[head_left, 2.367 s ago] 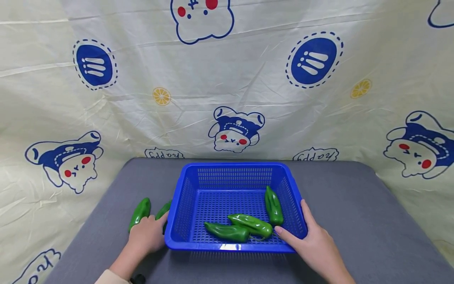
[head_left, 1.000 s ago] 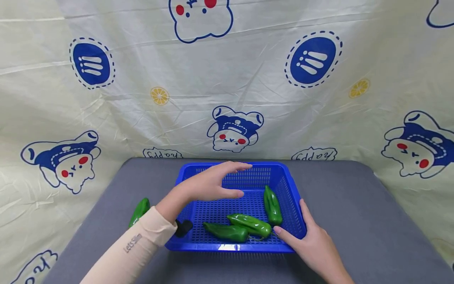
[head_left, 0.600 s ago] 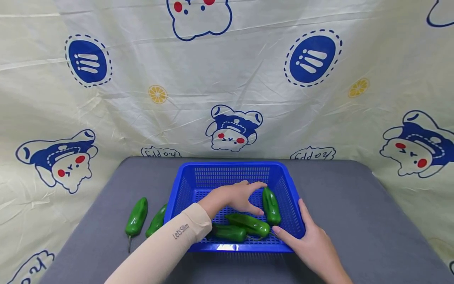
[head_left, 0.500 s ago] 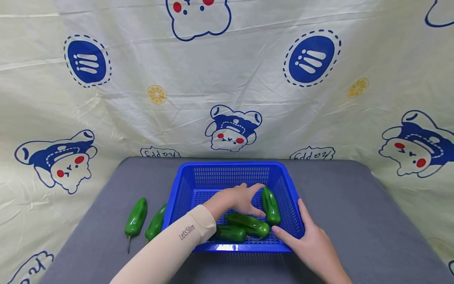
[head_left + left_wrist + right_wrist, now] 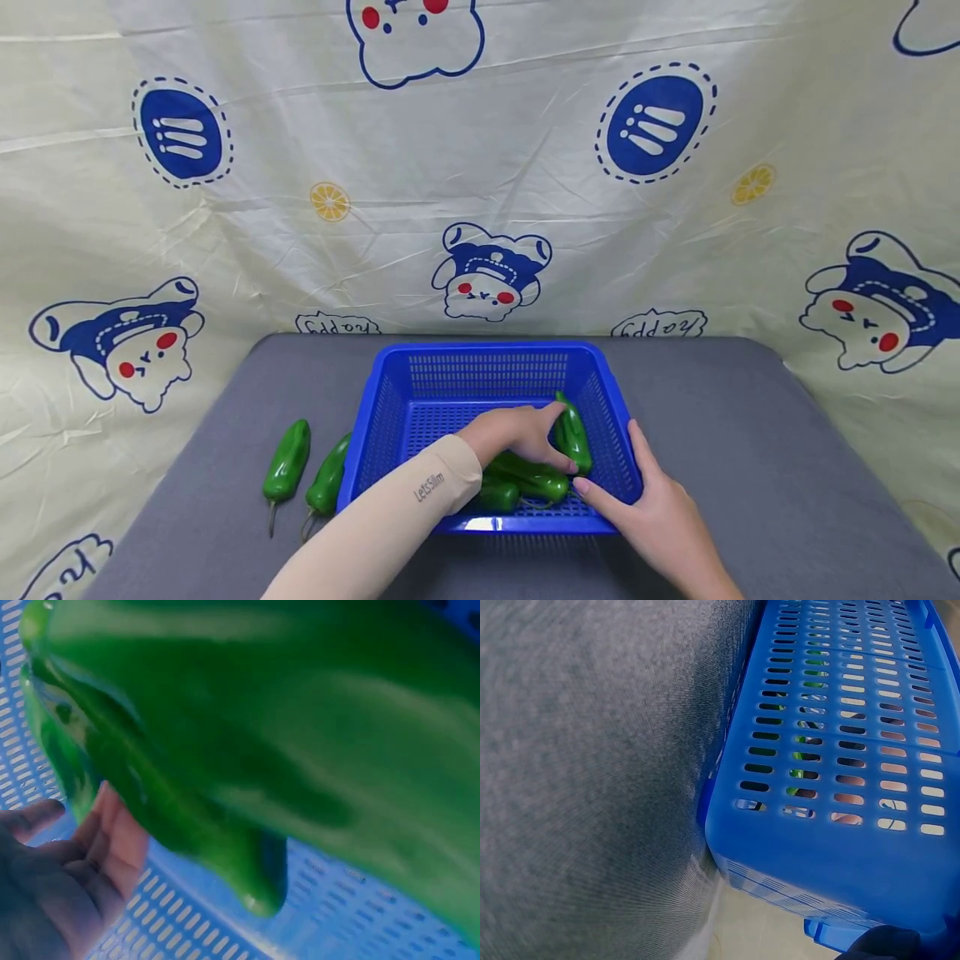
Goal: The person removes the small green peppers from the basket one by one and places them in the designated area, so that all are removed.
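A blue plastic basket (image 5: 491,347) holds several green peppers. My left hand (image 5: 528,433) is down inside it, index finger and thumb spread at the pepper along the right wall (image 5: 576,440). In the left wrist view the fingers (image 5: 124,844) and thumb lie either side of that pepper's end, with a gap between them. Under the left wrist lie a middle pepper (image 5: 538,482) and a partly covered front pepper (image 5: 501,497). My right hand (image 5: 663,508) grips the basket's front right corner, thumb over the rim. The right wrist view shows the basket's slotted side (image 5: 802,832).
Left of the basket, one pepper (image 5: 287,462) lies on the grey tabletop (image 5: 750,467). Another pepper (image 5: 328,479) lies close against the basket's left side. A printed cloth (image 5: 480,150) hangs behind the table.
My left hand has come from the peppers at the left, over the basket's side, and down to the pepper by the right wall. My right hand stays on the corner.
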A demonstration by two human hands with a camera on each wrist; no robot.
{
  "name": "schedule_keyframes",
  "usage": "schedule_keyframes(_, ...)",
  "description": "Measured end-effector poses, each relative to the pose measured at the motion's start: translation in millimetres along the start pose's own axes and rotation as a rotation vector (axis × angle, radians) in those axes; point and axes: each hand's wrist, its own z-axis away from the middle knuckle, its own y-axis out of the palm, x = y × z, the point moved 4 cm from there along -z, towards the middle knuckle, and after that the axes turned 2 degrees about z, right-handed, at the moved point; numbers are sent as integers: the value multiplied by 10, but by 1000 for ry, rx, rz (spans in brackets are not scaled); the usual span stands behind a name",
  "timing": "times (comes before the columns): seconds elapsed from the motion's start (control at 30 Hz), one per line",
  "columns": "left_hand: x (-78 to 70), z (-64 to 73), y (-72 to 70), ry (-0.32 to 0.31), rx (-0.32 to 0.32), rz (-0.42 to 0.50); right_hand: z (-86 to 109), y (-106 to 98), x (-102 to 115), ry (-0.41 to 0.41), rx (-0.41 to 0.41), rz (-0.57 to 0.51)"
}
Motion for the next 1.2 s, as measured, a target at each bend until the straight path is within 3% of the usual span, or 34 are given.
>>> schedule_keyframes(0.13, -32, -75, 35, 36, 14, 38, 7, -6, 1, -8, -6, 4)
schedule_keyframes(0.3, -86, -152, 65, 52, -8, 6, 4, -7, -6, -3, -6, -1)
schedule_keyframes(0.6, -115, -242, 49, 26, -74, -21, 7, -5, -5, -16, -14, 3)
schedule_keyframes(1.0, -49, -346, 84, -10, -47, 94, -5, -2, -1, -5, 3, -8)
schedule_keyframes(1.2, -66, -349, 106, -24, -72, 110, -17, -8, 0, -8, -10, -2)
